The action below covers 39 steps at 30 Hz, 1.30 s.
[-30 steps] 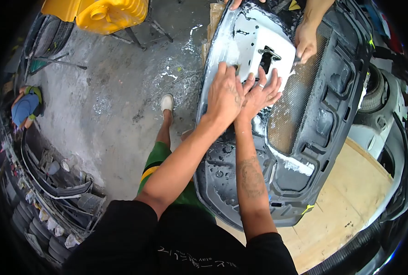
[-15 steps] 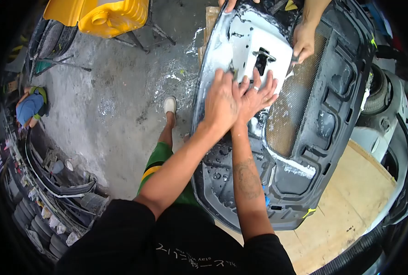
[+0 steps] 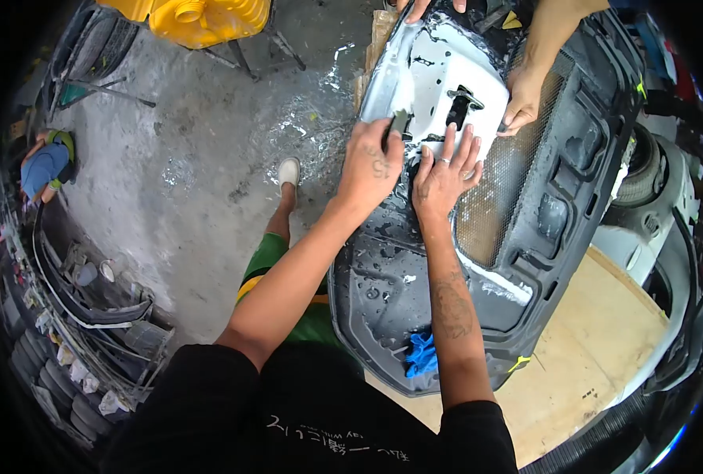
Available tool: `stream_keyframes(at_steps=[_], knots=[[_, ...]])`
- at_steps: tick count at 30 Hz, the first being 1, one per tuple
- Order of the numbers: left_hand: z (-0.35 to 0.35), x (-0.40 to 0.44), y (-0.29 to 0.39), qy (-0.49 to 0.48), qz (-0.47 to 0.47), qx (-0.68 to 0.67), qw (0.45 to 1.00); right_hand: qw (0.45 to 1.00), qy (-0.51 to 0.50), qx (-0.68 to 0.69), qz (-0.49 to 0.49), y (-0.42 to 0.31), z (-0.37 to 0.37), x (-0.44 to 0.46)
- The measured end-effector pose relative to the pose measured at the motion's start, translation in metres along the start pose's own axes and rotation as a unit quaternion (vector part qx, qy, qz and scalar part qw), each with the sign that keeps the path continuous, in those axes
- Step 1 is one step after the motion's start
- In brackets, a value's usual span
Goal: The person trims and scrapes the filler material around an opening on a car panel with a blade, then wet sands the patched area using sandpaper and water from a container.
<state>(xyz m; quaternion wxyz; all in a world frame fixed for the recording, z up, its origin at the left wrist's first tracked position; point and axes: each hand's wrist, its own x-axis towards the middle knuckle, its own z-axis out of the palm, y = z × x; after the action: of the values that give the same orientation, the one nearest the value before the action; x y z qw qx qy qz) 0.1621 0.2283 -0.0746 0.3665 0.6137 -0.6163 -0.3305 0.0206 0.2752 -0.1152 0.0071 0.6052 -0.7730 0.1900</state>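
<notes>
White around the latch opening (image 3: 456, 117) of a ribbed car panel (image 3: 553, 213), with right hand (image 3: 442, 178) spread there; gripping a small dark block (image 3: 399, 122) in curled left hand (image 3: 369, 162), near the opening.

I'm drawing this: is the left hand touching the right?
Apart: the head view shows the left hand and right hand side by side, with a clear gap between.

Over here the grey concrete floor (image 3: 201, 213) is scuffed and whitened, its wet patch (image 3: 292, 126) catching pale light. A yellow jerrycan (image 3: 217, 25) sits above dark metal legs (image 3: 288, 52), upright tyres (image 3: 90, 51) near it. Opposite, I see a tan plywood sheet (image 3: 596, 340) spread out flat.
</notes>
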Motion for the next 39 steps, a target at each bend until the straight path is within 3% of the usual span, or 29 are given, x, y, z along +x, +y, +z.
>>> stream_keyframes(at_steps=[2, 5, 6, 8, 12, 14, 18, 22, 24, 26, 28, 32, 36, 39], knots=[[0.0, -0.009, 0.013, -0.008, -0.008, 0.012, 1.0, 1.0, 0.006, -0.003, -0.007, 0.001, 0.003, 0.001], [-0.01, -0.015, 0.028, -0.11, -0.078, 0.04, 0.99, 1.0, 0.005, -0.011, 0.002, 0.0, 0.003, 0.001], [-0.006, -0.017, 0.022, -0.109, -0.077, 0.043, 0.99, 1.0, 0.006, -0.007, 0.002, 0.001, 0.002, 0.0], [0.006, -0.013, 0.004, 0.004, 0.053, -0.017, 0.998, 1.0, -0.002, -0.009, 0.005, 0.001, 0.003, 0.001], [0.004, -0.006, 0.024, 0.024, 0.041, -0.037, 0.998, 1.0, 0.005, 0.006, 0.007, 0.001, 0.003, 0.001], [0.009, -0.009, 0.038, -0.058, -0.023, 0.063, 0.996, 1.0, 0.009, 0.015, 0.007, 0.001, 0.005, 0.002], [0.022, 0.005, 0.044, -0.058, -0.065, 0.055, 0.995, 1.0, -0.01, -0.006, 0.014, 0.008, 0.012, -0.003], [0.016, -0.015, 0.059, -0.051, -0.074, 0.041, 0.995, 1.0, 0.011, -0.018, 0.008, 0.006, 0.017, 0.002], [0.012, -0.008, 0.048, -0.088, -0.048, 0.04, 0.994, 1.0, -0.011, 0.001, 0.012, 0.008, 0.014, 0.0], [0.02, -0.007, 0.035, -0.065, -0.027, 0.026, 0.997, 1.0, -0.008, 0.006, 0.015, 0.005, 0.011, -0.006], [0.015, -0.006, 0.049, -0.08, -0.085, 0.014, 0.993, 1.0, -0.002, -0.015, 0.005, 0.01, 0.017, -0.001], [0.018, 0.001, 0.034, -0.065, -0.038, 0.022, 0.997, 1.0, -0.003, 0.004, 0.015, 0.002, 0.01, 0.0], [0.014, -0.021, 0.057, -0.06, -0.071, 0.022, 0.995, 1.0, 0.002, -0.015, -0.002, 0.008, 0.015, 0.002], [0.021, 0.001, 0.033, -0.06, -0.039, 0.035, 0.997, 1.0, -0.014, 0.001, 0.013, 0.006, 0.012, -0.008]])
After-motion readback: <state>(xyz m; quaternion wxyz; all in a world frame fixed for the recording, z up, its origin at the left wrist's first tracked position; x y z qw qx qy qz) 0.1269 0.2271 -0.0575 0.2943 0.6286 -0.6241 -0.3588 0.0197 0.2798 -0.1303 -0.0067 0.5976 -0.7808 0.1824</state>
